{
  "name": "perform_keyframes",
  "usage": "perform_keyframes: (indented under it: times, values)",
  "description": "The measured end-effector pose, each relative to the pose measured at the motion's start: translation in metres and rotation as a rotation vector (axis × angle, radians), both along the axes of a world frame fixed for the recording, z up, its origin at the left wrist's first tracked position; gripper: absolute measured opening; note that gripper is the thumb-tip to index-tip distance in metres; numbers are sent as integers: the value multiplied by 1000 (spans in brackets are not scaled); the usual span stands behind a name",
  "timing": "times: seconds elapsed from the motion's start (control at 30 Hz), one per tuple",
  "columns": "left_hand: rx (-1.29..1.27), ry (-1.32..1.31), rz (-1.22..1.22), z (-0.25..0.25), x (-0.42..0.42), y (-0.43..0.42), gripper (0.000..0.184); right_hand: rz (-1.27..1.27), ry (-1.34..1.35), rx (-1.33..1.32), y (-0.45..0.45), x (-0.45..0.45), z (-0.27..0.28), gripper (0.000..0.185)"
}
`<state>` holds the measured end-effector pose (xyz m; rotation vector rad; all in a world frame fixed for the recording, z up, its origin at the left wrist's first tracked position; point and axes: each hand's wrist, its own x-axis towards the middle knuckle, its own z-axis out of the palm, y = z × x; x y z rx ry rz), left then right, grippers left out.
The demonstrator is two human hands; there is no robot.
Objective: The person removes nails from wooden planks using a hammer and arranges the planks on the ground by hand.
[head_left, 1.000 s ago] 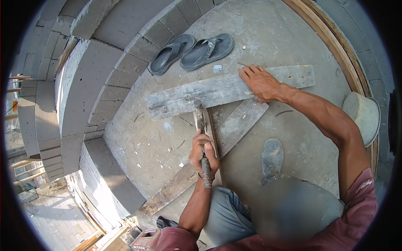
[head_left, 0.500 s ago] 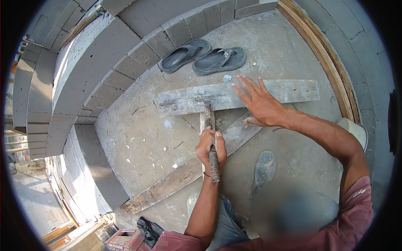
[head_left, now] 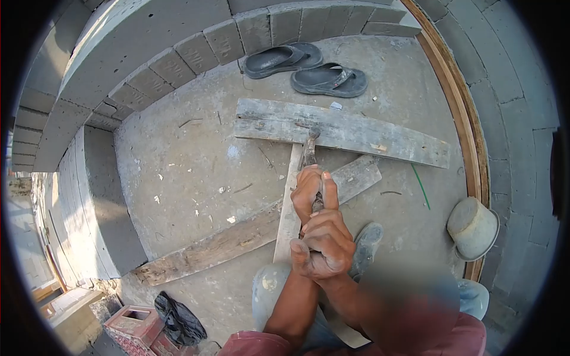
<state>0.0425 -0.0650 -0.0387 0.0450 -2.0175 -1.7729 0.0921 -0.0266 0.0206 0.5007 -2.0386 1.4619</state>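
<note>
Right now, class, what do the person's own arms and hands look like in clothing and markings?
The left sleeve is maroon; more maroon cloth shows on the right, partly blurred. The left hand and right hand are ungloved, with pale dust.

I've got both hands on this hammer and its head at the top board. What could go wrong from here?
The top board has neither hand on it, so it might twist or lift as the hammer moves. With your left hand and right hand both on the handle, a slip could bring it back toward your left knee. Your foot is near the diagonal board, which could shift against it.
</note>
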Motion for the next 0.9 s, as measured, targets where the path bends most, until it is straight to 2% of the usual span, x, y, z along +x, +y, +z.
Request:
perform_keyframes:
  times: [0.03,0.07,0.13,0.23,0.3,0.33,0.37,0.4,0.47,0.6,0.67,0.7,0.77,0.8,0.83,0.9]
  values:
    - [159,-85,114,-2,4,15,25,32,8,-9,0,-6,0,35]
    - [153,-90,106,-5,2,15,25,23,3,-15,1,-6,-1,35]
    - [66,71,111,-8,-6,13,27,34,-69,-19,-1,-6,-2,33]
    - [-35,15,19,-1,-8,8,27,8,-92,-35,3,-15,6,35]
    - [-137,-73,14,18,-38,22,27,-244,-60,-345,12,-69,29,42]
    - [-231,-144,6,31,-65,32,27,-387,-293,-557,21,-115,63,50]
    - [-201,-175,16,46,-104,42,25,-424,-348,-566,32,-169,84,53]
    - [-175,-212,29,58,-146,48,24,-359,-285,-442,39,-217,89,53]
    - [194,35,122,50,-209,55,19,-285,-144,-90,27,-278,92,52]
    - [44,-33,43,69,-212,70,16,-201,-187,-37,71,-280,113,44]
    - [-171,-243,-51,93,-172,78,19,404,-760,-377,128,-265,134,37]
    - [-162,-269,-43,90,-150,77,19,407,-788,-372,137,-255,132,37]
    - [-77,-188,-145,87,-112,78,25,742,-1201,-724,154,-236,136,33]
    - [-75,-193,-138,81,-96,77,25,640,-1182,-529,174,-232,127,35]
    - [131,-246,-147,72,-80,72,30,537,-1149,-340,195,-226,107,38]
    - [557,-292,-111,64,-42,59,40,192,-760,924,227,-202,70,42]
